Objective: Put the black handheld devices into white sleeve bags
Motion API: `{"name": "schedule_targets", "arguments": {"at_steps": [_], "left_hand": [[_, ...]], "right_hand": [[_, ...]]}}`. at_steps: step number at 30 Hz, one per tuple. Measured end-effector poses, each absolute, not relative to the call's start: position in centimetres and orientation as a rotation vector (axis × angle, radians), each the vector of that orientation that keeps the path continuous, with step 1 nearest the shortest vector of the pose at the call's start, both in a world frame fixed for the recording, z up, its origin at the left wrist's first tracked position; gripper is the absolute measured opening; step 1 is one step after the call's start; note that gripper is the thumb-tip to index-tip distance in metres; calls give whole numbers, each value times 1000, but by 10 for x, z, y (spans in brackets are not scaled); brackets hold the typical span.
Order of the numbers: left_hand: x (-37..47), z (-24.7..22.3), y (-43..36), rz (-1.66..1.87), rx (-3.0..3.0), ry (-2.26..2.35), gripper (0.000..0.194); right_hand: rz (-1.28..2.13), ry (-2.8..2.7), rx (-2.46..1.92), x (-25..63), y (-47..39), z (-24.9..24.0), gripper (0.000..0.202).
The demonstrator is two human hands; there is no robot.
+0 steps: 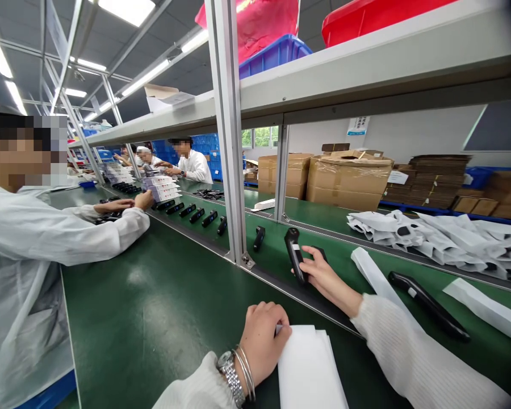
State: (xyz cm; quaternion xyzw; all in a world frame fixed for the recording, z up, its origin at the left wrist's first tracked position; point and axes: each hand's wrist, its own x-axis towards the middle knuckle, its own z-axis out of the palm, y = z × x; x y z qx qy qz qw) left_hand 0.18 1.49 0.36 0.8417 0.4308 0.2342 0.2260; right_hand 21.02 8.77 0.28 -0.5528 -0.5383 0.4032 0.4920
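My right hand point(323, 278) grips a black handheld device point(295, 255) with a small white label, its fingers and thumb around the lower part. The device is tilted over the green belt, with another dark device point(319, 253) partly hidden behind my fingers. My left hand point(264, 341) wears a watch and bangles and is closed at the upper left corner of a stack of flat white bags point(309, 369). Its thumb presses on the bags; its other fingertips are partly hidden. To the right, a second black device point(428, 304) lies between white sleeves point(488, 309).
A metal post point(227, 136) rises ahead, under a long shelf point(366, 62). Several black devices point(196, 215) line the belt to the left. White wrapped pieces point(443, 238) are heaped at the right. A co-worker's arms point(106, 227) reach in from the left.
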Motion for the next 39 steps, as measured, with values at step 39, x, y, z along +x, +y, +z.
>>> {"name": "schedule_targets", "arguments": {"at_steps": [39], "left_hand": [[11, 20, -5, 1201, 1966, 931, 16]], "right_hand": [[1742, -1424, -691, 177, -17, 11, 37]]}}
